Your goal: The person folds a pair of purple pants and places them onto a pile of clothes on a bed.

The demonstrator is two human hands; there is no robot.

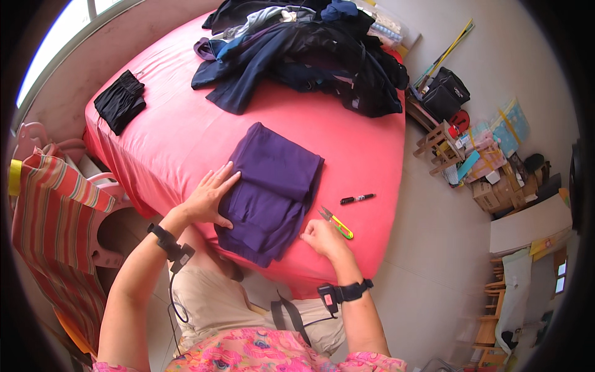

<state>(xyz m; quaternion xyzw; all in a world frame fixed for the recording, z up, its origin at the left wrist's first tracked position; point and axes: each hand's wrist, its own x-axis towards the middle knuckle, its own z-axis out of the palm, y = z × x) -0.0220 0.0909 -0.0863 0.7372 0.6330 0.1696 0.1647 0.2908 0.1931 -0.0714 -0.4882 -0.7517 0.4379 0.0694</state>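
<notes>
Folded purple trousers [274, 162] lie on the pink bed sheet [172, 149] in front of me, the gathered waistband towards my body. My left hand [209, 195] is spread on their left edge, thumb and fingers apart. Just off the right edge, my right hand [323, 238] rests on the sheet with its fingers curled in; nothing shows in them, though the palm is hidden. Yellow-green thread snips [340, 225] lie right beside that hand, blades pointing up and left. A black marker pen [358, 199] lies beyond the snips.
A heap of dark clothes [302, 56] covers the bed's far end. Folded black clothing [122, 101] sits at the far left. Striped cloth [56, 218] hangs over a pink chair [111, 223] on my left. A wooden stool [439, 144] and cardboard boxes [495, 193] stand on the floor at right.
</notes>
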